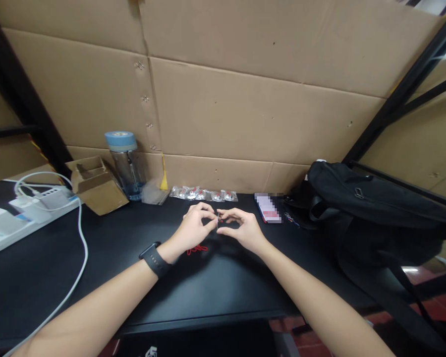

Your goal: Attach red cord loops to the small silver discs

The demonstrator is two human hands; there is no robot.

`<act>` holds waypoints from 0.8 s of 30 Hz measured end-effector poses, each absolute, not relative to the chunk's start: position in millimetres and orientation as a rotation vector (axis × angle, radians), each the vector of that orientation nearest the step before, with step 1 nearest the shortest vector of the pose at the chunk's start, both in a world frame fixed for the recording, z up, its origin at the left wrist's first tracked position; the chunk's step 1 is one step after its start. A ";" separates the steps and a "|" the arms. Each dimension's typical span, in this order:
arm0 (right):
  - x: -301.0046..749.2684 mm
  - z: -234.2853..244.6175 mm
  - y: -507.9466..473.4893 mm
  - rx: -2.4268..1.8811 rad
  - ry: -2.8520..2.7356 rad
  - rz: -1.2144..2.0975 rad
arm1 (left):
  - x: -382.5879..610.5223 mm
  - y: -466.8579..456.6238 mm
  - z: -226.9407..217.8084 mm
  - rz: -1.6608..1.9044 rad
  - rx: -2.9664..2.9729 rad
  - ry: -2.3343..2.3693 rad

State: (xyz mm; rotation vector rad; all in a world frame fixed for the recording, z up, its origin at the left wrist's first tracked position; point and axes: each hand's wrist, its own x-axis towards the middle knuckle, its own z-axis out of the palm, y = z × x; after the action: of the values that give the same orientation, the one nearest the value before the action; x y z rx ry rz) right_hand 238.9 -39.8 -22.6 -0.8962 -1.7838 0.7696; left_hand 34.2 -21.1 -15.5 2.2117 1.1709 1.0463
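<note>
Fingertips [209, 215] of both hands brought close, round a small disc [218, 221] stood nearly edge-on, thin rim towards the viewer, red fleck on its right side. Right hand [248, 231]: thumb below, forefinger above, a narrow curve about the disc, apparently holding it. Left hand [195, 225]: thumb and forefinger pinched tight at its left side, seemingly on it too; exact contact too small to be sure. Disc is held above the black table [215, 292]. Bearings from the disc: at seven o'clock, loose red cord [197, 249] on the tabletop, near the left hand; at eleven, against the cardboard, a row of clear packets [202, 194], silvery round pieces with red inside; just short of ten, clear plastic sleeves [153, 193]. Progress, by judgement: disc in hand unwrapped, so mid-handling; packeted pieces look complete as they lie, though whether finished or waiting cannot be told; cord lies apart, its part in the work unclear. Writing: white lettering [151, 351] far off at seven, below the table edge, cut by the frame, perhaps starting with a U; phone [269, 208] between two and three, screen blurred out; bottle [124, 163] at ten, lid mark illegible. Packets: no readable label. Watch [155, 258] at eight: no brand legible.
</note>
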 end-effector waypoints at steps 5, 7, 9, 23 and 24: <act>238.8 -20.0 -42.3 -0.902 -1.844 0.744 | 32.5 -16.6 -18.5 1.040 2.201 1.053; 238.0 -21.0 -42.1 -0.908 -1.824 0.747 | 32.5 -18.4 -17.4 1.056 2.239 1.096; 237.3 -22.4 -41.3 -0.920 -1.784 0.763 | 32.8 -22.3 -14.6 1.076 2.327 1.164; 241.8 -10.1 -43.1 -0.939 -1.914 0.555 | 33.5 -29.7 -11.2 1.271 2.638 1.224; 241.8 -10.0 -43.2 -0.941 -1.920 0.549 | 33.6 -29.8 -11.9 1.273 2.641 1.220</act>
State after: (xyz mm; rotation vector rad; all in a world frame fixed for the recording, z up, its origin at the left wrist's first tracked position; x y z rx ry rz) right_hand 241.8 -43.2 -10.0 -0.9405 -1.9201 0.5486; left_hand 33.6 -29.8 -11.9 2.6414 1.2199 1.2728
